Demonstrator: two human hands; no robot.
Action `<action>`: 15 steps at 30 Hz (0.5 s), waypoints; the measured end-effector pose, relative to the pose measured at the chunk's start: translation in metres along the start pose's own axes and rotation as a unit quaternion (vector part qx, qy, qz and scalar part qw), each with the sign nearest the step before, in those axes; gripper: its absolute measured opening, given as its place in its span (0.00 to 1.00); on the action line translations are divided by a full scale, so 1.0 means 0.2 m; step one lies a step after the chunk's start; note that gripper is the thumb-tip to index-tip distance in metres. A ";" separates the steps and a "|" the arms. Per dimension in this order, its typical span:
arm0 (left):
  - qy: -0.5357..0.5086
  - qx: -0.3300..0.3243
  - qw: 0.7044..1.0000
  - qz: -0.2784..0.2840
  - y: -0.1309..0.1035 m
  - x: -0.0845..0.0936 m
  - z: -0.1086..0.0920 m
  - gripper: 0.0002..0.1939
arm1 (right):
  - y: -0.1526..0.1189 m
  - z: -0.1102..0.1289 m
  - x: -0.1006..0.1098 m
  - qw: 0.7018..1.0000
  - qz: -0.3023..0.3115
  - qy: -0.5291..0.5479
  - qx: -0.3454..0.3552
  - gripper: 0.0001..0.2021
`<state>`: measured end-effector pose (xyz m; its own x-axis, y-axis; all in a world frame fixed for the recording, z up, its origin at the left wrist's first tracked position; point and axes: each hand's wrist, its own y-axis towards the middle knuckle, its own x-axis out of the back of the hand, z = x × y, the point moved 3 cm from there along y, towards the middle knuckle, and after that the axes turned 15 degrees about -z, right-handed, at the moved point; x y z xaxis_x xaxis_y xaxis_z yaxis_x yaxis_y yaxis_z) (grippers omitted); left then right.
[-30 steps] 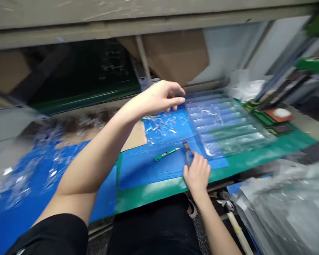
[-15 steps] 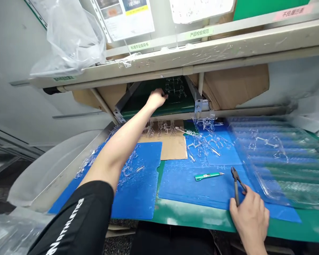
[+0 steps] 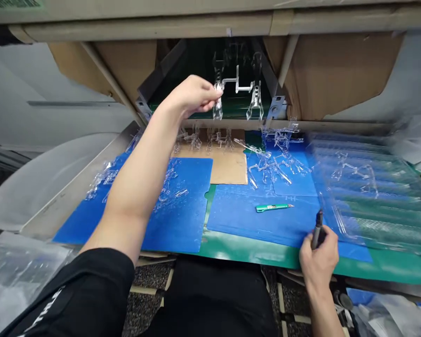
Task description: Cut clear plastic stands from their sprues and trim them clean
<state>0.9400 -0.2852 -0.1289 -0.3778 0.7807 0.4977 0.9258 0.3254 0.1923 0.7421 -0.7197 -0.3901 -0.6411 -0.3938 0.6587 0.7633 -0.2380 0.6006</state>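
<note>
Retrieval of a clear moulding (image 3: pixel 237 86) appeared in hand: left hand (image 3: pixel 198 96) pinched one end, the rest extending rightward; right hand (image 3: pixel 319 260) gripped pliers (image 3: pixel 316 231); next move apparently required steady support.

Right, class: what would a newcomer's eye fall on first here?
Probably the branching clear plastic frame, pinched in the left hand before the dark green belt at the back. Then perhaps the slim green pointed tool, lying on the bright blue flat sheet right of centre, and the dark metal pliers held in the right hand, near the sheet's right side.
</note>
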 end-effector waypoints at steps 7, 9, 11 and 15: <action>-0.073 0.067 0.995 0.022 -1.22 0.11 0.58 0.24 | 0.02 0.54 -0.23 0.983 0.142 0.035 0.112 0.16; -0.128 0.127 0.983 0.027 -1.45 0.02 0.73 0.25 | 0.03 0.56 -0.28 0.978 0.165 0.017 0.124 0.14; -0.164 0.162 0.972 0.035 -1.61 -0.07 0.85 0.26 | 0.05 0.50 -0.29 0.975 0.178 0.009 0.133 0.13; -0.176 0.179 0.967 0.046 -1.76 -0.14 0.99 0.24 | 0.16 0.32 -0.25 0.980 0.159 0.012 0.119 0.16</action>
<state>0.6215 -0.3166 -0.3780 -0.3338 0.9274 0.1688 0.9155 0.3616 -0.1762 0.7932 -0.6517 -0.3745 -0.3692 -0.4363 0.8206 0.8821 0.1134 0.4572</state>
